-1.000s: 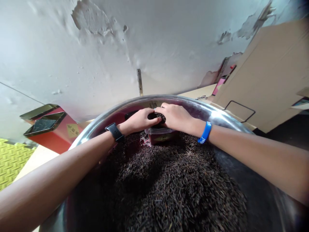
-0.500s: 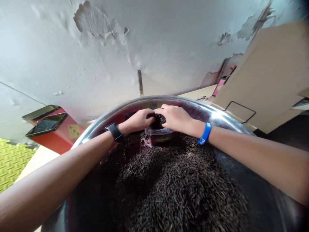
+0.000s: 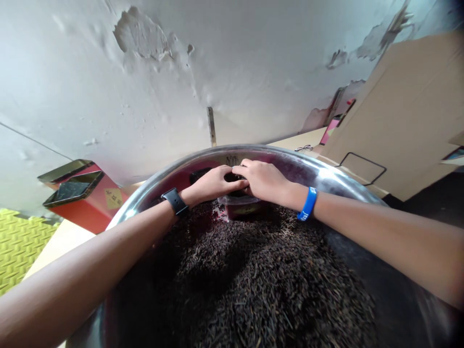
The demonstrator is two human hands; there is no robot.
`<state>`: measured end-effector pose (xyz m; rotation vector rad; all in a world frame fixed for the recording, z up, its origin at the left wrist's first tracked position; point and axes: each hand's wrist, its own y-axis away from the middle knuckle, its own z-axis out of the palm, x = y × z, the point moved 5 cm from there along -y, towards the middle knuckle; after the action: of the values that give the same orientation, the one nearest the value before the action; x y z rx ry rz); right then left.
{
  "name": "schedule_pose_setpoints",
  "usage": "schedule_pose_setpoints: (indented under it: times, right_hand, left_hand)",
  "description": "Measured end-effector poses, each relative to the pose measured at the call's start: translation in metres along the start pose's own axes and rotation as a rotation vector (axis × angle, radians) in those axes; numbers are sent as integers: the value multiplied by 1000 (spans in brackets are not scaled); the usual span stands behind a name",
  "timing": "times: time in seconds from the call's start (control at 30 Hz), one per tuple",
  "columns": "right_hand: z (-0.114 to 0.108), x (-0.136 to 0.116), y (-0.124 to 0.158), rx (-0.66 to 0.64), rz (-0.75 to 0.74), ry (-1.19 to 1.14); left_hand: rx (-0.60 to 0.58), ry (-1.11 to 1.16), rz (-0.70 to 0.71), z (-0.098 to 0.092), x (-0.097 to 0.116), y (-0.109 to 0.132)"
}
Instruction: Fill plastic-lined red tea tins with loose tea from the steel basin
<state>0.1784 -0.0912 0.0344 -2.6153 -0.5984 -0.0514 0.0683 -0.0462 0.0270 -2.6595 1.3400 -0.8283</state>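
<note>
A large round metal basin [image 3: 132,205] holds a heap of dark loose leaves [image 3: 275,285]. Toward its far side stands a small red box [image 3: 242,210] lined with clear plastic, with dark leaves inside. My left hand [image 3: 221,182], below a black watch, curves over the left of the box opening, its thumb stretched across. My right hand [image 3: 263,179], below a blue wristband, curves over the right side, and the fingers of both hands meet above the opening. Whether either hand grips the liner or leaves is hidden.
Two open-topped red boxes [image 3: 105,198] stand left of the basin, near a yellow mat [image 3: 21,246]. Behind is a peeling wall [image 3: 235,72]. A large beige board or carton [image 3: 409,116] stands at the right, with a thin black frame [image 3: 366,166] beside it.
My left thumb has moved right across the box opening to my right hand, covering more of the leaves inside. The view has shifted slightly.
</note>
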Motion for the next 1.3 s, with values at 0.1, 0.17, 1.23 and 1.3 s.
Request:
schedule_pose_setpoints:
  times: [0.1,0.17,1.23,1.3]
  right_hand:
    - [0,-2,0,1,-1,5]
    - [0,-2,0,0,-5,4]
    - [4,-6,-3,-66,-74,-147]
    - [3,-9,-3,-66,-96,-129]
  left_hand:
    - [0,3,-16,0,0,0]
    - [-4,16,-18,0,2,0]
    - [41,-31,64,3,0,-4]
    - [46,-28,74,3,0,-4]
